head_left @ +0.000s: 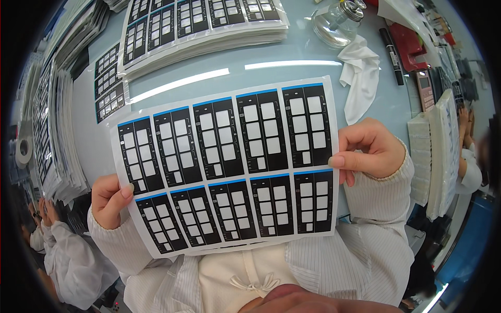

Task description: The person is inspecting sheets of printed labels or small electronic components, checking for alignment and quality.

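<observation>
A white sheet of black printed labels [224, 172] is stretched between my two hands, tilted above the near side of the table. Its panels stand in two rows, each black with white squares and a blue top edge. My left hand [110, 201] pinches the sheet's left edge, thumb on top. At the right edge my right hand [370, 151] pinches it with the thumb on the face and the fingers behind. Beyond the sheet lies a thick stack of similar label sheets [209, 41]. More such labels [109, 83] lie to the left of that stack.
Far right stand a glass bottle with a metal top [338, 23], a white cloth [360, 73], a black marker [391, 56], a red device [407, 47] and a calculator [425, 88]. Paper stacks [65, 125] and a tape roll [23, 150] line the left. Other people sit at both sides.
</observation>
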Available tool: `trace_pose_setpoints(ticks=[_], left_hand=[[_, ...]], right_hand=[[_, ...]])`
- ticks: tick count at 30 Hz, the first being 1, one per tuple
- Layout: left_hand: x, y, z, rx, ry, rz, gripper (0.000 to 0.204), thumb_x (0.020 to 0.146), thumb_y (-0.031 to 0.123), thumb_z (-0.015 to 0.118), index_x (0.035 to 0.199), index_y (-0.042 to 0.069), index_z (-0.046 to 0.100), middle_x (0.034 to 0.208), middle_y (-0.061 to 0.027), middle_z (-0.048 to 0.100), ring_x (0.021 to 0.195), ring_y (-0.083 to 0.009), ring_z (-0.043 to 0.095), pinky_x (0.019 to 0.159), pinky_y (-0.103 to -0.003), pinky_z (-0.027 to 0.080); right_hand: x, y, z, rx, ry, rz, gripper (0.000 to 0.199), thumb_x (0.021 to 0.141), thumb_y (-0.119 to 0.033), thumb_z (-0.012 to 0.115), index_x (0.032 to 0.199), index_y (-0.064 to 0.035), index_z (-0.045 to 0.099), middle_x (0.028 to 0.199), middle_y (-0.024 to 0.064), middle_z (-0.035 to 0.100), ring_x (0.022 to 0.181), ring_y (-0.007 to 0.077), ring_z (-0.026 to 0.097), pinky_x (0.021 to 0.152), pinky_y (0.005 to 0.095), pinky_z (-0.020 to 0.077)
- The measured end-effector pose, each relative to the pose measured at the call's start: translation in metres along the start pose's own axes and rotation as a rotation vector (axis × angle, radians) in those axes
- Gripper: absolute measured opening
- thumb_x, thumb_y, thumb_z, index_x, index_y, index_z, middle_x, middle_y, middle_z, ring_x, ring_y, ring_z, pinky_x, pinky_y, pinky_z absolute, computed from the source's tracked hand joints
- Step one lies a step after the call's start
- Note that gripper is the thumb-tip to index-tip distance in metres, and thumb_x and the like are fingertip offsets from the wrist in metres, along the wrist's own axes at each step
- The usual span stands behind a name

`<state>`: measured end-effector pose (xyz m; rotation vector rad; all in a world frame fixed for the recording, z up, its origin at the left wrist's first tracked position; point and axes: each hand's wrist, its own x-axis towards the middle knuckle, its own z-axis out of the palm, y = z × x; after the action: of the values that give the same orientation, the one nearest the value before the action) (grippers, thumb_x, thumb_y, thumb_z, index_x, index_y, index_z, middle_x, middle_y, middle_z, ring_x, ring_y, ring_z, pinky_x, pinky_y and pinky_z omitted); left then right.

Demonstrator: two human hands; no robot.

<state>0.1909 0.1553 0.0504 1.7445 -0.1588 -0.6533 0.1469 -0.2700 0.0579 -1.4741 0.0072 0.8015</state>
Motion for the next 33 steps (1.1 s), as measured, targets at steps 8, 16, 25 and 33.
trace_pose_setpoints(ticks=[8,16,25,33], left_hand=[[0.002,-0.002,0.0,-0.01,0.007,0.009,0.021,0.079,0.013,0.052,0.075,-0.006,0.058,0.068,-0.0042,0.06,0.057,-0.0071,0.049,0.054,-0.02,0.038],[-0.001,0.002,-0.003,0.015,0.015,0.001,0.021,0.079,0.014,0.053,0.072,-0.005,0.057,0.067,-0.0036,0.059,0.057,-0.0069,0.049,0.054,-0.02,0.038],[0.003,-0.003,0.002,0.022,0.058,0.008,0.022,0.079,0.015,0.052,0.067,-0.003,0.054,0.063,-0.0032,0.058,0.053,-0.007,0.047,0.052,-0.02,0.036],[0.003,0.005,0.001,0.012,0.023,0.015,0.022,0.081,0.016,0.051,0.068,-0.003,0.056,0.065,-0.0052,0.059,0.054,-0.0081,0.05,0.053,-0.021,0.039]], right_hand=[[-0.002,-0.001,0.0,-0.013,0.013,-0.008,0.017,0.082,-0.011,0.06,0.07,-0.0003,0.057,0.061,0.0057,0.06,0.048,0.0076,0.054,0.044,0.0183,0.041],[-0.001,-0.003,0.001,-0.051,-0.014,-0.039,0.017,0.082,-0.011,0.06,0.069,-0.0004,0.057,0.061,0.0058,0.061,0.047,0.0073,0.054,0.044,0.0186,0.0407],[-0.003,0.0,-0.001,0.015,0.015,0.001,0.017,0.082,-0.012,0.06,0.07,-0.0003,0.056,0.061,0.0064,0.061,0.047,0.0074,0.054,0.043,0.0178,0.0408],[0.0,-0.005,0.003,0.019,-0.006,-0.008,0.015,0.082,-0.01,0.059,0.072,0.0005,0.057,0.063,0.0073,0.061,0.048,0.0079,0.054,0.044,0.0177,0.0413]])
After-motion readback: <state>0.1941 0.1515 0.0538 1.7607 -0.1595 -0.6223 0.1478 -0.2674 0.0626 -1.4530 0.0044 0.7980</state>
